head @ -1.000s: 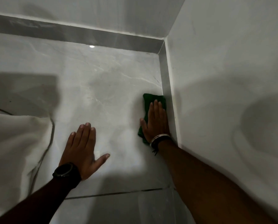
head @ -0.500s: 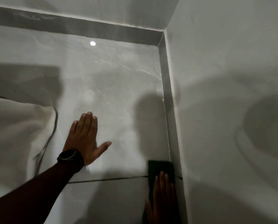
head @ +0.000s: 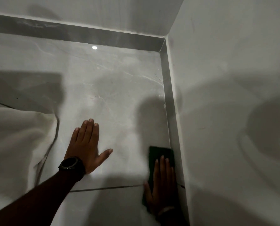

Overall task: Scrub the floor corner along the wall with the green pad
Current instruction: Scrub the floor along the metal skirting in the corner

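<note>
Head view: your right hand [head: 163, 181] lies flat at the lower right of the frame, fingers extended and together, pressing the green pad [head: 160, 154] against the floor tile [head: 119, 95], right beside the grey skirting strip [head: 169, 101] of the right wall [head: 225, 79]. Your left hand [head: 87, 144], wearing a black watch [head: 70, 164], rests splayed and empty on the tile. White cloth [head: 17, 136] is bunched at the left edge, and a grout line [head: 106, 188] runs under the pad.

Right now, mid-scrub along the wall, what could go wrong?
The right hand presses the green pad flat against the skirting; fingers could scrape it. The left hand braces on glossy floor tile and might slip. The white cloth lies close and could get dragged.
</note>
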